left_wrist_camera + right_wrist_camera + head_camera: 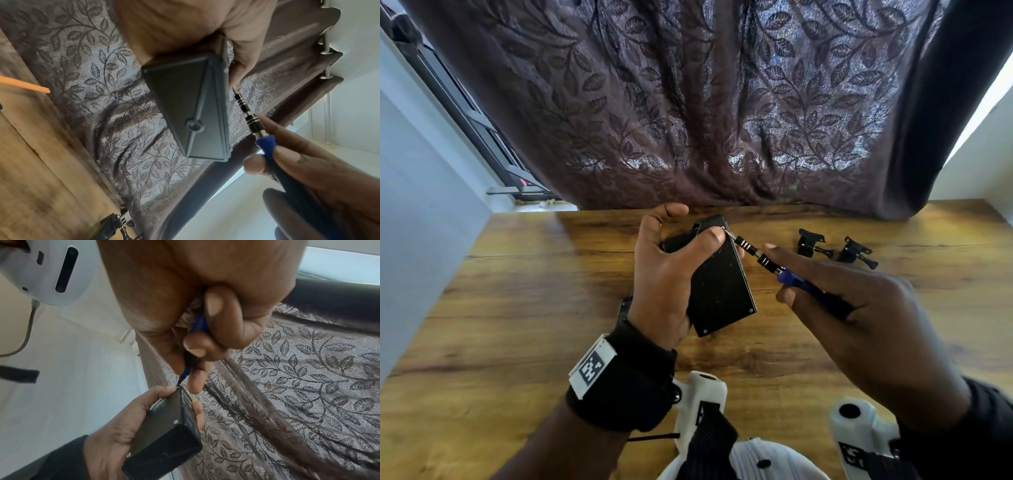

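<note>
My left hand (pixel 671 270) grips a flat black box (pixel 720 291) above the wooden table, thumb pressed near its far top corner. Small screws show at the corners of its upper face. My right hand (pixel 859 308) holds a blue-handled precision screwdriver (pixel 791 279) with a black and silver ringed shaft. Its tip sits at the box's far corner, beside my left thumb. In the left wrist view the box (pixel 193 110) shows its moulded side, and the screwdriver (pixel 251 120) tip reaches its upper edge. The right wrist view shows the box (pixel 164 434) and a bit of the blue screwdriver (pixel 198 324) between my fingers.
Two small black brackets (pixel 835 250) with thumbscrews lie on the wooden table (pixel 517 325) to the right of the box. A dark leaf-patterned curtain (pixel 688 102) hangs behind the table's far edge. An orange strip (pixel 26 85) shows at the left in the left wrist view.
</note>
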`<state>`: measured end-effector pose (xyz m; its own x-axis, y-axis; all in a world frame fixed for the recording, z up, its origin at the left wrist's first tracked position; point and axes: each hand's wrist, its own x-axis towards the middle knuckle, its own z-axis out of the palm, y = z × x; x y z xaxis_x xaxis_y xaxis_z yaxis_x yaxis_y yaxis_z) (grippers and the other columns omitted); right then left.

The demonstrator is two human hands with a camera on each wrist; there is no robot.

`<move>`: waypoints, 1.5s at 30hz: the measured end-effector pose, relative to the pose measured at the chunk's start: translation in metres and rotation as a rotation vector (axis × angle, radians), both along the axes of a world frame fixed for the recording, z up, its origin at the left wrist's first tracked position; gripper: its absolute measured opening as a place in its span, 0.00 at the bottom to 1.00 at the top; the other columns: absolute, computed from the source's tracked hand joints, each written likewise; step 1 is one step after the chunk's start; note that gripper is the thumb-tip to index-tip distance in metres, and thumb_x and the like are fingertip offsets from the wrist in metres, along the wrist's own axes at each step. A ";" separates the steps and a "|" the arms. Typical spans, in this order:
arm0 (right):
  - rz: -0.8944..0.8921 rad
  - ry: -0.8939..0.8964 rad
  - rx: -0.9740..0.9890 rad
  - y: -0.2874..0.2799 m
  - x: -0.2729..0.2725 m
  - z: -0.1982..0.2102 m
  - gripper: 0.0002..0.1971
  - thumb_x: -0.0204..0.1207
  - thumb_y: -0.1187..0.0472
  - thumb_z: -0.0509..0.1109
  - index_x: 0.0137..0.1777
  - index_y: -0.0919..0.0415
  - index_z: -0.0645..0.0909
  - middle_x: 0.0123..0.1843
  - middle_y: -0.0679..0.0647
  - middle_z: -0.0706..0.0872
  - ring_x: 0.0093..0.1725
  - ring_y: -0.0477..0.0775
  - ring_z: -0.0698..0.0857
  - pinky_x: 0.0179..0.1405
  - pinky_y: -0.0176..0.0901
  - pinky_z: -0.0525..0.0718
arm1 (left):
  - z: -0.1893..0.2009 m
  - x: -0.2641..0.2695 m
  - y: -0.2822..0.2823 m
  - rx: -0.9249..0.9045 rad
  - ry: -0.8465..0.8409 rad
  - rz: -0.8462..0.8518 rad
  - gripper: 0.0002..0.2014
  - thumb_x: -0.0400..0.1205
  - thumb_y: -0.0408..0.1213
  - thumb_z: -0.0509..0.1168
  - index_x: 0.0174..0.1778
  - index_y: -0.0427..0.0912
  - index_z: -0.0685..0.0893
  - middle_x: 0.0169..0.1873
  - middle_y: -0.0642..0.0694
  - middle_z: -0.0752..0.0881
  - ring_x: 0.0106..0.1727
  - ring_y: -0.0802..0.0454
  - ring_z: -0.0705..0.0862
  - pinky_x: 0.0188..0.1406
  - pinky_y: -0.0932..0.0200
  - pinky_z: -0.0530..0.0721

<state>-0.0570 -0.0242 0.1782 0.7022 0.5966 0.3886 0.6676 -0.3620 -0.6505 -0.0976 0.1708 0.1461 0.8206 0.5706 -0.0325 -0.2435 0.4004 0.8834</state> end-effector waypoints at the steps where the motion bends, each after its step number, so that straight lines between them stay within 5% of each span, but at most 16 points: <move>1: 0.002 -0.007 -0.006 0.000 0.000 0.001 0.27 0.77 0.66 0.76 0.74 0.45 0.81 0.46 0.38 0.91 0.32 0.46 0.85 0.29 0.34 0.82 | -0.001 0.000 0.001 0.033 0.010 0.021 0.23 0.74 0.29 0.77 0.61 0.44 0.75 0.50 0.28 0.90 0.41 0.27 0.91 0.51 0.24 0.89; 3: 0.005 -0.043 -0.039 -0.001 0.001 0.004 0.26 0.76 0.66 0.76 0.73 0.47 0.82 0.46 0.39 0.90 0.34 0.44 0.85 0.29 0.31 0.81 | -0.005 0.001 0.004 0.173 0.039 0.067 0.24 0.71 0.35 0.81 0.60 0.46 0.79 0.55 0.28 0.89 0.50 0.21 0.90 0.55 0.17 0.86; 5: -0.004 -0.119 -0.115 -0.002 0.003 0.009 0.25 0.76 0.65 0.76 0.72 0.47 0.83 0.44 0.39 0.89 0.34 0.42 0.84 0.29 0.29 0.80 | -0.005 0.000 0.005 0.354 0.067 0.103 0.22 0.70 0.41 0.81 0.57 0.48 0.82 0.54 0.36 0.90 0.54 0.27 0.90 0.56 0.21 0.87; 8: -0.008 -0.293 -0.287 -0.004 0.006 0.022 0.23 0.75 0.65 0.75 0.70 0.48 0.86 0.43 0.43 0.87 0.31 0.43 0.81 0.24 0.34 0.78 | -0.007 -0.002 0.007 0.517 0.098 0.092 0.22 0.72 0.36 0.81 0.60 0.46 0.82 0.51 0.46 0.93 0.53 0.45 0.92 0.53 0.41 0.92; 10: -0.027 -0.363 -0.400 -0.005 0.006 0.031 0.22 0.75 0.64 0.73 0.68 0.46 0.87 0.44 0.46 0.85 0.30 0.53 0.84 0.23 0.39 0.78 | -0.007 -0.002 0.008 0.569 0.112 0.055 0.26 0.73 0.29 0.83 0.64 0.45 0.80 0.52 0.49 0.93 0.53 0.52 0.92 0.51 0.55 0.91; 14: -0.030 -0.380 -0.571 0.001 0.009 0.039 0.15 0.75 0.63 0.72 0.60 0.51 0.80 0.50 0.48 0.78 0.30 0.58 0.82 0.21 0.51 0.83 | -0.008 -0.003 0.008 0.637 0.134 0.040 0.29 0.73 0.29 0.83 0.66 0.49 0.80 0.57 0.49 0.92 0.57 0.51 0.92 0.58 0.47 0.91; 20: -0.152 -0.423 -0.468 -0.006 0.005 0.045 0.03 0.79 0.57 0.70 0.51 0.53 0.82 0.46 0.50 0.83 0.29 0.66 0.83 0.22 0.54 0.82 | 0.004 -0.003 0.006 0.784 0.123 0.086 0.21 0.74 0.29 0.81 0.61 0.45 0.87 0.55 0.56 0.93 0.57 0.59 0.91 0.57 0.56 0.90; 25: -0.193 -0.402 -0.404 -0.010 0.006 0.048 0.08 0.83 0.52 0.66 0.46 0.54 0.83 0.38 0.49 0.88 0.28 0.64 0.85 0.26 0.46 0.78 | 0.010 0.001 -0.002 0.840 0.116 0.105 0.19 0.74 0.30 0.81 0.60 0.46 0.88 0.54 0.57 0.92 0.55 0.62 0.91 0.54 0.63 0.88; 30: -0.147 -0.355 -0.463 -0.014 0.016 0.051 0.13 0.70 0.48 0.75 0.45 0.54 0.78 0.43 0.50 0.80 0.31 0.61 0.81 0.28 0.36 0.64 | 0.010 0.001 -0.008 0.909 0.148 0.113 0.18 0.74 0.31 0.81 0.57 0.48 0.89 0.53 0.61 0.92 0.55 0.65 0.90 0.54 0.63 0.88; 34: -0.181 -0.354 -0.412 -0.018 0.019 0.046 0.10 0.78 0.51 0.74 0.41 0.55 0.82 0.36 0.49 0.82 0.28 0.60 0.81 0.27 0.39 0.66 | 0.011 0.002 -0.011 0.944 0.152 0.140 0.16 0.74 0.32 0.81 0.57 0.48 0.90 0.51 0.62 0.92 0.54 0.66 0.90 0.51 0.69 0.86; 38: -0.203 -0.288 -0.348 -0.015 0.018 0.041 0.17 0.82 0.46 0.67 0.36 0.54 0.85 0.25 0.43 0.73 0.23 0.53 0.74 0.24 0.38 0.64 | 0.016 0.005 -0.010 0.974 0.157 0.160 0.16 0.75 0.32 0.81 0.57 0.47 0.90 0.49 0.62 0.92 0.51 0.67 0.90 0.48 0.74 0.83; 43: -0.167 -0.228 -0.341 -0.014 0.021 0.043 0.18 0.69 0.43 0.79 0.46 0.52 0.77 0.39 0.44 0.77 0.30 0.52 0.76 0.27 0.37 0.66 | 0.020 0.007 -0.010 1.013 0.165 0.186 0.16 0.74 0.32 0.81 0.57 0.47 0.89 0.48 0.64 0.91 0.50 0.70 0.89 0.48 0.77 0.80; 45: -0.189 -0.238 -0.316 -0.016 0.021 0.045 0.15 0.69 0.47 0.81 0.43 0.52 0.79 0.38 0.45 0.80 0.31 0.54 0.77 0.28 0.38 0.68 | 0.021 0.007 -0.011 1.009 0.161 0.179 0.16 0.75 0.32 0.81 0.57 0.47 0.89 0.48 0.64 0.91 0.50 0.69 0.89 0.47 0.76 0.81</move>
